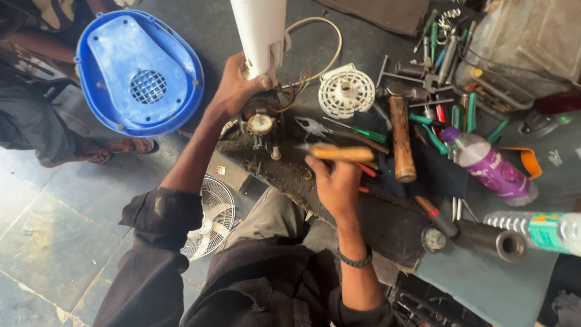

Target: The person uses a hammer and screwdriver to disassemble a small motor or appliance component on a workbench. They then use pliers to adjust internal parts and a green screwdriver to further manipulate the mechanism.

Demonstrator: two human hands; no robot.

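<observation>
My left hand grips the lower end of a white plastic fan column, just above a small fan motor with loose coloured wires. My right hand holds a screwdriver with an orange handle, its tip pointing left toward the motor. The motor rests on a dirty dark board across my lap.
A blue plastic fan housing lies at upper left beside another person's sandalled foot. A white fan guard lies on the tiled floor. On the right are a white vented disc, a wooden-handled hammer, several screwdrivers, a purple bottle and a metal pipe.
</observation>
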